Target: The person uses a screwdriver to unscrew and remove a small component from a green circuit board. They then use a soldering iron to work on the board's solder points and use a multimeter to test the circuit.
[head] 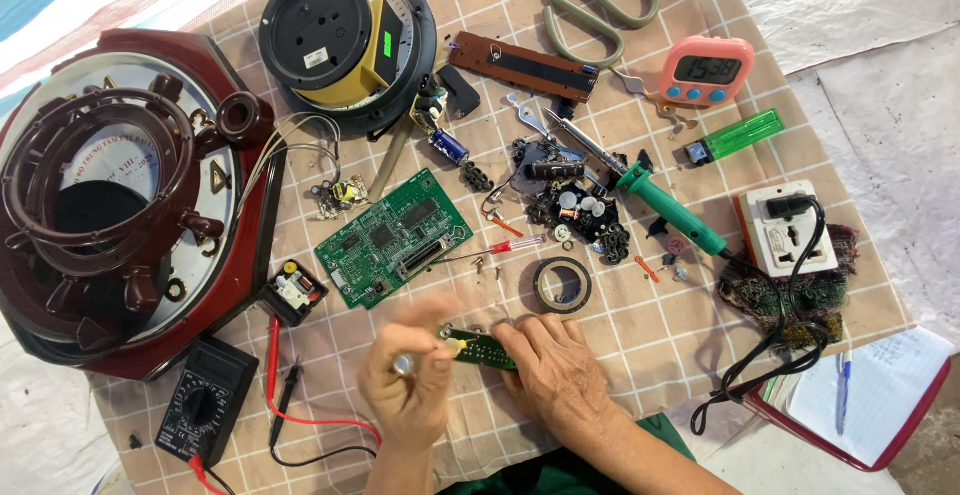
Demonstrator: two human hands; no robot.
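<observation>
Small green board (483, 349) pinched between both hands (405, 375) (555, 370), tape roll (561, 284) and larger circuit board (394, 237) just beyond.

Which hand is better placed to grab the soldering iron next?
Right. The right hand lies nearer the green-handled soldering iron, up and to its right. The left hand is farther off and pinches the small green board's end.

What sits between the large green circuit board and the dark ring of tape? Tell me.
In the head view, a slim red-handled screwdriver lies between the large green circuit board and the dark ring of tape, with a few small loose screws beside it.
</observation>
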